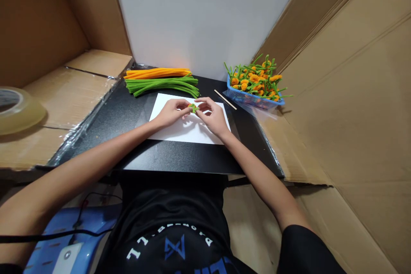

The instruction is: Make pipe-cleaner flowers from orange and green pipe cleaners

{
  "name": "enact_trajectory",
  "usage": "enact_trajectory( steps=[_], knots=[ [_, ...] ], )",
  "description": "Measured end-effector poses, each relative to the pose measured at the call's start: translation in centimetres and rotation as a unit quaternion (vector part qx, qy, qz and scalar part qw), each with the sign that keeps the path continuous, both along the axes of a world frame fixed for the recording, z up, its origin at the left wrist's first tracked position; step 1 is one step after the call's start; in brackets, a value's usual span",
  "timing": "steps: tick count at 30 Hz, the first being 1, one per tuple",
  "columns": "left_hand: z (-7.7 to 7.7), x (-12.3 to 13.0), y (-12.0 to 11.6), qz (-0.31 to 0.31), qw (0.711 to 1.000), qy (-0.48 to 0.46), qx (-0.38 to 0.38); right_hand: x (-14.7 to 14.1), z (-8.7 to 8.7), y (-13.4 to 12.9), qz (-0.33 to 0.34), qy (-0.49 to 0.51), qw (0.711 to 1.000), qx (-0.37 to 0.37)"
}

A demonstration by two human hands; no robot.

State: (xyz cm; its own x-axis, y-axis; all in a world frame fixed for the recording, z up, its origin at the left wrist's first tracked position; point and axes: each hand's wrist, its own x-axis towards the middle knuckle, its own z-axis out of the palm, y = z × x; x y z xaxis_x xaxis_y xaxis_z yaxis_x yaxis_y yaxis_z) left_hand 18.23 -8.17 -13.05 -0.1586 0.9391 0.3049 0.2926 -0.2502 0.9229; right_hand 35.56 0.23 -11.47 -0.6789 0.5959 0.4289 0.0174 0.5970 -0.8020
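Over a white sheet [180, 130], a small green and orange pipe-cleaner piece [194, 108] is pinched between both hands. My left hand [173, 112] grips it from the left with thumb and fingers. From the right, my right hand [213, 115] closes its thumb and fingertips on the same piece. Fingers cover part of it, so its full shape is hidden. Beyond the sheet lie a bundle of green pipe cleaners [162, 84] and a bundle of orange pipe cleaners [157, 72].
A blue basket [255, 99] heaped with orange and green pipe-cleaner pieces [255, 78] stands at the back right of the black table [154, 158]. A thin wooden stick [225, 99] lies beside the sheet. Clear tape [24, 109] rests on cardboard at left. Cardboard walls [353, 85] flank the table.
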Motion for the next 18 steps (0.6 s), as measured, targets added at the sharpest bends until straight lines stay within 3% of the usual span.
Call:
enact_trajectory(
  steps=[5, 18],
  knots=[
    [-0.08, 0.07, 0.28, -0.057, 0.995, -0.075, -0.024, 0.38, 0.63, -0.19, 0.0, -0.006, 0.994, 0.109],
    [0.51, 0.47, -0.15, -0.034, 0.997, -0.066, 0.011, 0.3, 0.26, 0.38, 0.022, -0.017, 0.998, 0.055]
  ],
)
